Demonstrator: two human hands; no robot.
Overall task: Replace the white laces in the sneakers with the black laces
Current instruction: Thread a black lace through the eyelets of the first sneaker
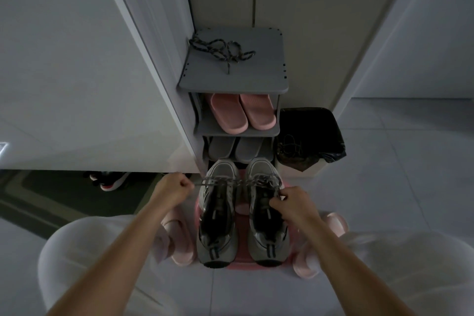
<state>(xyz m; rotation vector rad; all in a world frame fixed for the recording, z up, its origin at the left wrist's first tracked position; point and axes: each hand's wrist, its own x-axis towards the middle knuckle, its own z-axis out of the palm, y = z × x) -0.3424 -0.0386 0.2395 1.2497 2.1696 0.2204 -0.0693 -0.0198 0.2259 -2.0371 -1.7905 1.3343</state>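
The left hand (pixel 177 187) is pinching one end of the dark speckled lace (pixel 230 181), holding it taut across the 2 grey mesh sneakers (pixel 218 213), likely to even it. The right hand (pixel 289 202) is pinching it at the right sneaker (pixel 266 226). The second dark lace (pixel 220 50) is waiting atop the grey shelf rack (pixel 230 77), which is crowding the toes. Open floor (pixel 384 161) is lying rightward.

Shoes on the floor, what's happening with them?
A person is working on a pair of grey sneakers. The left hand grips one end of a speckled lace stretched across both shoes, and the right hand pinches it at the right sneaker. Another dark lace lies loose on top of the grey shoe rack.
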